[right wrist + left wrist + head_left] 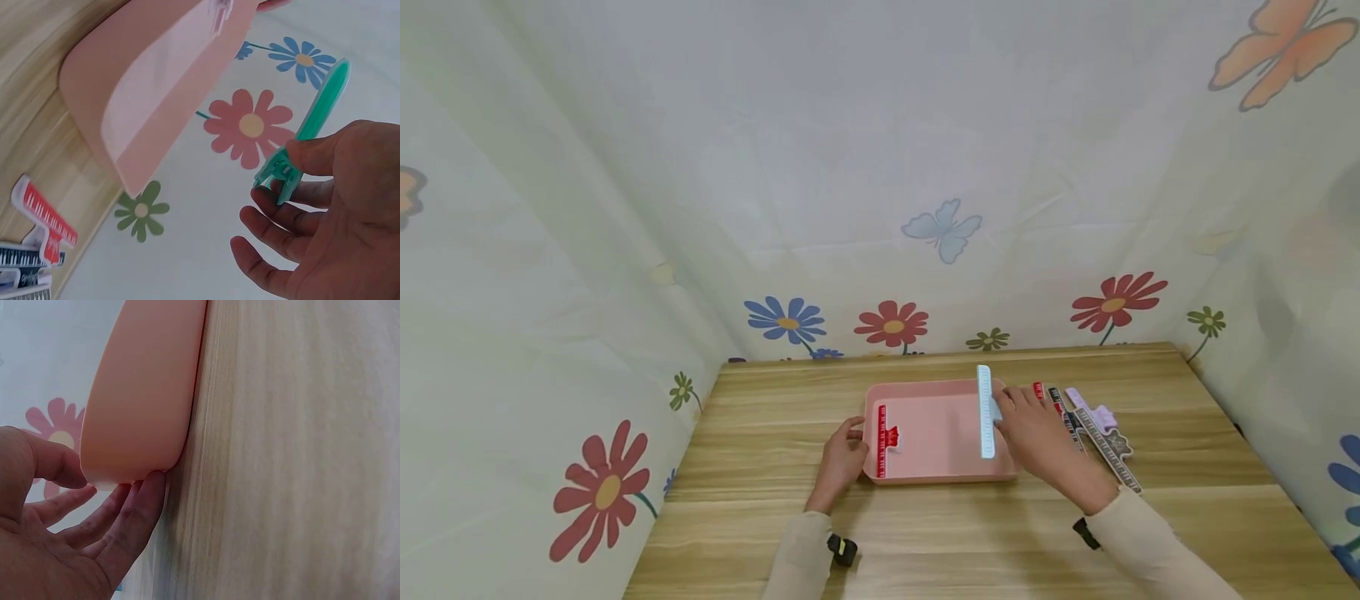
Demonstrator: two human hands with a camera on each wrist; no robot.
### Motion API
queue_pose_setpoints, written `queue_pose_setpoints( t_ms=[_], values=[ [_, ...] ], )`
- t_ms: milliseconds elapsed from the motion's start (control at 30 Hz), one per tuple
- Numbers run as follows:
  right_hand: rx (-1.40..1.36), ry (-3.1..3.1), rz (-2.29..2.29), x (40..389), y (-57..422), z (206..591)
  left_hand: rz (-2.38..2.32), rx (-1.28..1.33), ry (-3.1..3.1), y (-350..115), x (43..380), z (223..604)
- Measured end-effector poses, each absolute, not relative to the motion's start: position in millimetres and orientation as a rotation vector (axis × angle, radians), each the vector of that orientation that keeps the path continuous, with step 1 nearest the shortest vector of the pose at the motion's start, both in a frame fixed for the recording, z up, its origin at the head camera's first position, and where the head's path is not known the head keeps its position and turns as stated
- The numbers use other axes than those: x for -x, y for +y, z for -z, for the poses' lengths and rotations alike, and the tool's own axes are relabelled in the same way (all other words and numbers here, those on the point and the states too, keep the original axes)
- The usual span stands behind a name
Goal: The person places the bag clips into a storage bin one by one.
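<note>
A shallow pink tray [932,435] lies on the table. At its left end my left hand [842,458] grips the rim, with the thumb at the edge and the fingers against the outer wall [140,394]. Over the tray's right part, my right hand [1041,437] pinches a long clip [986,412] by its spring handle. That clip has a piano-key pattern and looks pale blue from the head, green in the right wrist view, where thumb and fingers hold its handle [287,172]. Inside the tray, along the left wall, lies a red clip [882,454].
Right of the tray several more clips lie close together: a lilac clip [1103,417], a grey clip [1122,467], and a red clip [47,215] beside dark ones, partly behind my right hand. A patterned curtain [850,167] stands behind the wooden table [760,433].
</note>
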State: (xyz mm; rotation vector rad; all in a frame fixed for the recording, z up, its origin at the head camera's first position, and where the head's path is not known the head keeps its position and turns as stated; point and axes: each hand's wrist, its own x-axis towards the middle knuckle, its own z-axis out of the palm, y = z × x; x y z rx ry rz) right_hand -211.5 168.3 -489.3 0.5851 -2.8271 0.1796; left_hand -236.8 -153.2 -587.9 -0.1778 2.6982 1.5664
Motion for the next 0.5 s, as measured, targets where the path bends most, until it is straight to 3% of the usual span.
queue_pose_setpoints(
  t_ms=[500],
  values=[
    [-0.617,-2.841,-0.235,220.9,131.4,492.4,-1.568,0.168,2.704,-152.5,237.6,589.4]
  ],
)
